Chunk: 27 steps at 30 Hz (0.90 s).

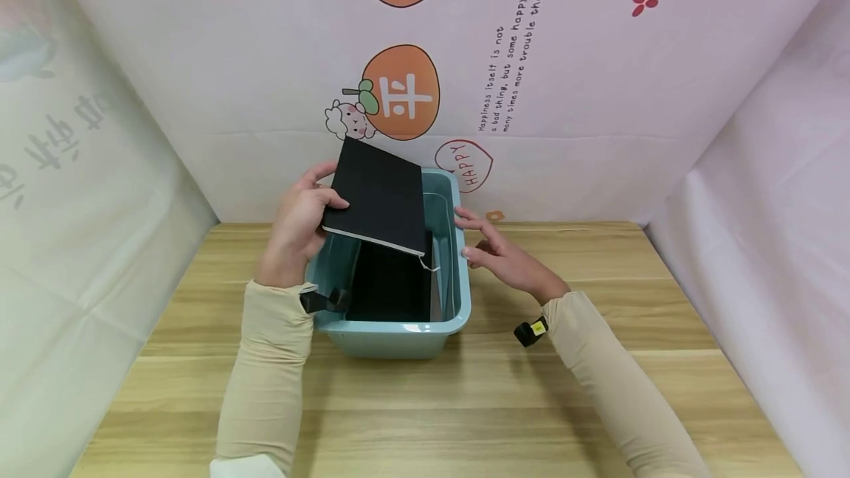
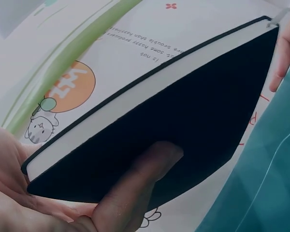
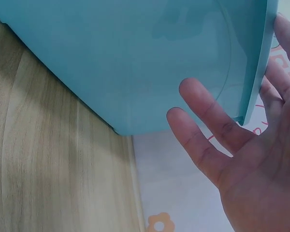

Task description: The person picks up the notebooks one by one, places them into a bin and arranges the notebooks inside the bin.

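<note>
My left hand (image 1: 297,214) grips a black hardcover notebook (image 1: 380,194) by its left edge, thumb on the cover. The notebook hangs tilted above a blue-green plastic bin (image 1: 392,327), and a pale ribbon (image 1: 427,264) dangles from its lower right corner. In the left wrist view the white page edges of the notebook (image 2: 150,94) show between its covers. Another flat black item (image 1: 390,288) lies inside the bin, partly hidden by the notebook. At the bin's right rim, my right hand (image 1: 496,253) touches the edge with fingers extended; the right wrist view shows its fingers (image 3: 203,140) spread beside the bin wall.
The bin stands on a wooden table (image 1: 518,404) close to the back. Behind it rises a white printed cloth (image 1: 564,94) with cartoon figures and lettering. More white cloth hangs at the left (image 1: 99,168) and right sides. A dark wrist camera (image 1: 530,332) sits at the right sleeve.
</note>
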Tool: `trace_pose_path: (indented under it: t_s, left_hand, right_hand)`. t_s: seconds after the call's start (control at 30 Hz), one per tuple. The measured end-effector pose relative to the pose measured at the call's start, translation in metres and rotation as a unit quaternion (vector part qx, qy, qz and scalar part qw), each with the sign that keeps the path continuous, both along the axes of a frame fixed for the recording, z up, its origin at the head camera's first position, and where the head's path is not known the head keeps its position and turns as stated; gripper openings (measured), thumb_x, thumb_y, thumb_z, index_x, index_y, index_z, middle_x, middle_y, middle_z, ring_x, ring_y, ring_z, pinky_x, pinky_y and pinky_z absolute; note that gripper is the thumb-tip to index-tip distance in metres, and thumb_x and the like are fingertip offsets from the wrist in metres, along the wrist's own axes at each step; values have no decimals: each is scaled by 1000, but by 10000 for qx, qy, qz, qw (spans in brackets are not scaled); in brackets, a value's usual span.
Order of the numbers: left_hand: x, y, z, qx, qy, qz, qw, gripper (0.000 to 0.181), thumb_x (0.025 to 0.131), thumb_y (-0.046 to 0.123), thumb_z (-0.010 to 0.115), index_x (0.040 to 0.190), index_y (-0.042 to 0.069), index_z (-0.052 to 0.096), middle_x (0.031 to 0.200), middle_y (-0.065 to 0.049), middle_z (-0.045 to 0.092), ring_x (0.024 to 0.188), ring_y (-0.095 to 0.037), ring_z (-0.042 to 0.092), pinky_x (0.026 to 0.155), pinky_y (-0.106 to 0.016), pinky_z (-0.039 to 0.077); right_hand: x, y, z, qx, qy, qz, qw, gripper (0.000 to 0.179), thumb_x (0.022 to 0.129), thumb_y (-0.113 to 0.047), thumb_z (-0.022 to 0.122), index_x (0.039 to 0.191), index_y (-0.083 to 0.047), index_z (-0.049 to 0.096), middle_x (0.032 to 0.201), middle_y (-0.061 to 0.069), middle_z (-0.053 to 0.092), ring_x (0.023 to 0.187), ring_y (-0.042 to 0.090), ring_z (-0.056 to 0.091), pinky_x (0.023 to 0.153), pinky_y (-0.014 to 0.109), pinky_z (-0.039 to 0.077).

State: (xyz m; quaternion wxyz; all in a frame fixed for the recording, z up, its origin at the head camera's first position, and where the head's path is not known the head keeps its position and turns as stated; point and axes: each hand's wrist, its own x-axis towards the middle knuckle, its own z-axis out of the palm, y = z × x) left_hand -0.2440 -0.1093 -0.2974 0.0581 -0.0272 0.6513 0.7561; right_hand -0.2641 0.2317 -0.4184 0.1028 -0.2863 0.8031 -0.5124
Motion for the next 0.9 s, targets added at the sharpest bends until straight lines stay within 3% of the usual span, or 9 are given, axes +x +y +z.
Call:
trace_pose_path:
  t_s: [0.13,0.37,0.57,0.73,0.9]
  left_hand:
    - [-1,1,0,-251,-130,-222,9994,72,92,-7,46,159,15,33,116,-4,51,74,-8,72,69,-19,59]
    - [-1,6,-4,-487,-347,-657,9960,75,92,-5,45,161,16,26,153,-18,42,79,-7,71,71,-20,59]
    - [-2,11,-4,-500,-410,-930,9936,75,95,-5,42,162,16,18,155,-20,40,96,-15,68,73,-23,60]
    - [-2,18,-7,-507,-582,-1150,9904,76,98,-4,40,163,20,8,159,-21,33,127,-34,57,99,-40,56]
    - [0,24,-12,-540,-803,-1378,9857,80,100,-5,37,164,26,-1,159,-25,28,136,-41,50,114,-54,44]
  right_hand:
    - [0,-1,0,-85,-2,29,10000,52,107,-24,55,155,-25,36,170,-20,14,102,31,65,94,52,56]
    - [0,-2,-3,-161,14,32,9999,50,107,-22,53,154,-24,36,171,-16,13,101,31,65,94,58,55]
    - [0,-2,-2,-174,53,22,9998,50,108,-22,52,155,-22,35,171,-18,12,101,33,64,94,64,53]
    - [0,-2,-1,-159,92,20,9998,49,108,-23,52,154,-24,36,171,-18,12,100,33,64,93,62,54]
    - [1,-3,-2,-148,94,21,9998,48,108,-24,52,154,-23,37,171,-17,13,99,31,65,92,60,55]
